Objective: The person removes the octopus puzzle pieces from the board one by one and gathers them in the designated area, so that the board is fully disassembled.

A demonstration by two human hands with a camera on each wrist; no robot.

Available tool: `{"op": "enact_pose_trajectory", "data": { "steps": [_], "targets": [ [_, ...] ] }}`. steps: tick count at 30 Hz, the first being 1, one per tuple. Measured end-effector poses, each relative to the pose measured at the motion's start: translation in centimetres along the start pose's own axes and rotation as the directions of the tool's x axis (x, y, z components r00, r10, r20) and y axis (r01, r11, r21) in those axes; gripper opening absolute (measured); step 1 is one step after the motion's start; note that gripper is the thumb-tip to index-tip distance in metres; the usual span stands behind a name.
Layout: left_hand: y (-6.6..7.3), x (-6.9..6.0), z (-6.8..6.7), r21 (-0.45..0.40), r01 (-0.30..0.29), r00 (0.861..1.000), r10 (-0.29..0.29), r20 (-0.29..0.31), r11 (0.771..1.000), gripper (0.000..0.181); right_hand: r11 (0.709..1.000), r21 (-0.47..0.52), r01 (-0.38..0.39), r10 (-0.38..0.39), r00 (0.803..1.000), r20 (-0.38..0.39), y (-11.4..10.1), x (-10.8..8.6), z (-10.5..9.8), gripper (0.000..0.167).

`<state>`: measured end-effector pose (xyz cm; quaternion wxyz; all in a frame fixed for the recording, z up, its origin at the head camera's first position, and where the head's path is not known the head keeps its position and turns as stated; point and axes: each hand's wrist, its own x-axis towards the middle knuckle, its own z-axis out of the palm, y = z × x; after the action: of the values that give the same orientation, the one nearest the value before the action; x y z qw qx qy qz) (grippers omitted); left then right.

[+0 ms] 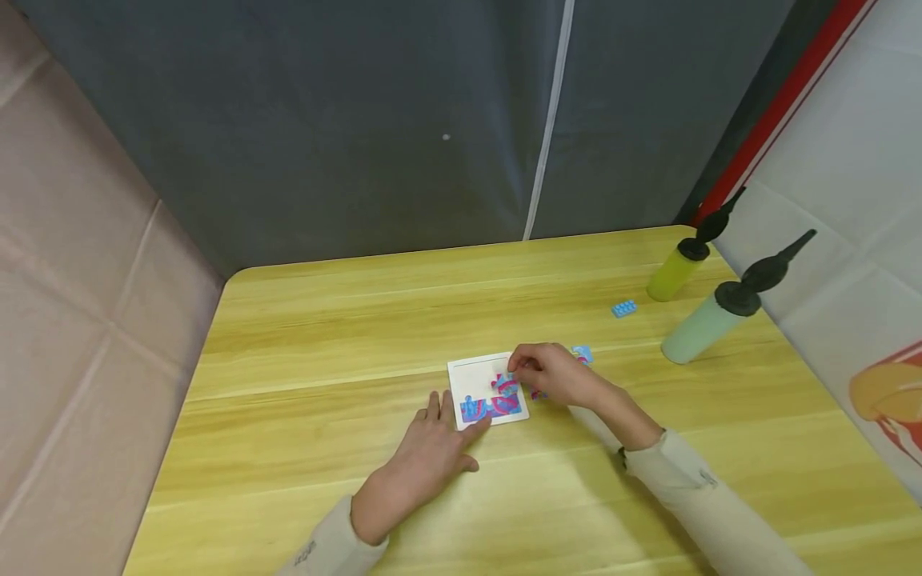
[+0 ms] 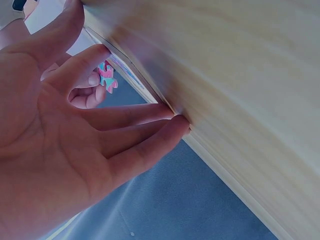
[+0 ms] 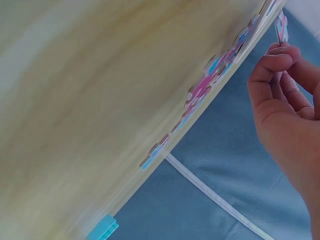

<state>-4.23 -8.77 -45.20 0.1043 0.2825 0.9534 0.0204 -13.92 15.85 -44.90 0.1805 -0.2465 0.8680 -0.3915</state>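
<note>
A white puzzle tray [image 1: 471, 376] lies on the table, with pink and blue jigsaw pieces [image 1: 474, 410] along its near side. My left hand [image 1: 425, 452] rests at the tray's left and near edges, fingers extended; in the left wrist view its fingertips [image 2: 177, 122] touch the edge. Above the tray's right side, my right hand [image 1: 558, 376] pinches a puzzle piece [image 3: 283, 29] between thumb and index finger. That piece is held off the table. Loose puzzle pieces [image 3: 202, 85] lie right of the tray, partly hidden by the right hand in the head view.
A blue toy brick [image 1: 624, 309] sits farther back on the right. Beside it stand a yellow-green pump bottle [image 1: 670, 276] and a pale green one [image 1: 702, 328], both with black tops. A grey curtain hangs behind the wooden table [image 1: 302, 360], and pale walls flank it.
</note>
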Motion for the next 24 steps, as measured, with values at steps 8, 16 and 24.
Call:
{"op": "enact_pose_trajectory", "data": {
  "steps": [8,16,24],
  "targets": [
    [0.1,0.0,-0.2,0.014,0.009,1.0,-0.009,0.014,1.0,0.062,0.999,-0.015,-0.04,0.039,0.998,-0.039,0.3,-0.5,-0.5,0.007],
    [0.1,0.1,-0.2,0.0,0.013,1.0,-0.013,0.021,1.0,0.063,0.999,-0.011,-0.03,0.029,0.998,-0.064,0.8,-0.9,-0.8,0.007],
    [0.1,0.0,-0.1,0.009,0.003,1.0,-0.003,0.0,1.0,0.063,0.999,-0.003,-0.042,0.042,0.997,-0.062,1.0,-1.5,-1.1,0.007]
  ]
}}
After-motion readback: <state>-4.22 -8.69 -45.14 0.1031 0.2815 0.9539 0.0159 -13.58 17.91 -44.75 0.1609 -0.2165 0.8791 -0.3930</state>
